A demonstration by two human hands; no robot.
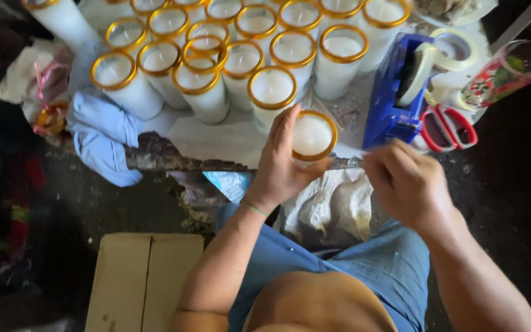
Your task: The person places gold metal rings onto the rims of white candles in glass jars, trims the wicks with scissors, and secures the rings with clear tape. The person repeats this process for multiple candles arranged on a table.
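Here the left hand (281, 166) wraps a gold-rimmed candle jar (312, 136), fingers curled.

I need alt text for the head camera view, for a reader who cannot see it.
Seen from above, a seated person's left hand grips a white candle in a gold-rimmed glass at a table edge, while the right hand hovers beside it. Many similar candles, a blue tape dispenser and red scissors lie behind.

We see white candles (271, 86) with gold rims, a blue dispenser (388, 101), red scissors (448, 128), a pale-blue cloth (102, 135).
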